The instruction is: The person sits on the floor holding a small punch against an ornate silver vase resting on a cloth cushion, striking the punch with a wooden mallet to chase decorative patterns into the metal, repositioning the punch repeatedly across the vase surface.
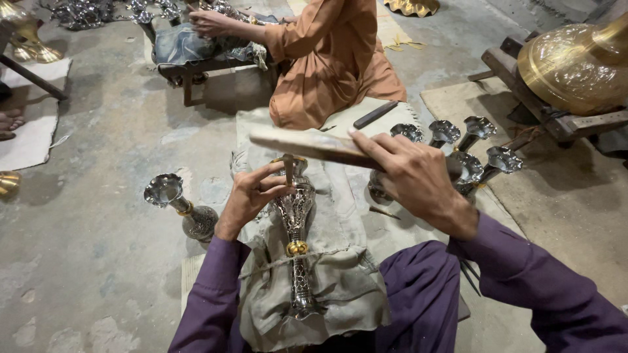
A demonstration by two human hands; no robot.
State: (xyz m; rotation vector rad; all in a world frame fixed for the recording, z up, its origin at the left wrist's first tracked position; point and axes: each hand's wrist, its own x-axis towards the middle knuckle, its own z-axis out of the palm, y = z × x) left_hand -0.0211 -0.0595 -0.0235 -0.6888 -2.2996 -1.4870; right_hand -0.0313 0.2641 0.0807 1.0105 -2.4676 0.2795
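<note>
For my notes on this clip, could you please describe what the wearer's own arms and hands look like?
Both arms are covered by long, loose purple sleeves that end at the wrists. The left hand and right hand are bare: no gloves, and no rings, watch or bracelet show. The fabric is plain, without pattern or markings.

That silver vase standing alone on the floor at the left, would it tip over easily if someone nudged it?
Probably yes: the standing vase has a flared mouth on a thin neck, so it looks top-heavy. Its rounded belly suggests it would roll once down. The polished metal looks stiff and likely slippery.
</note>
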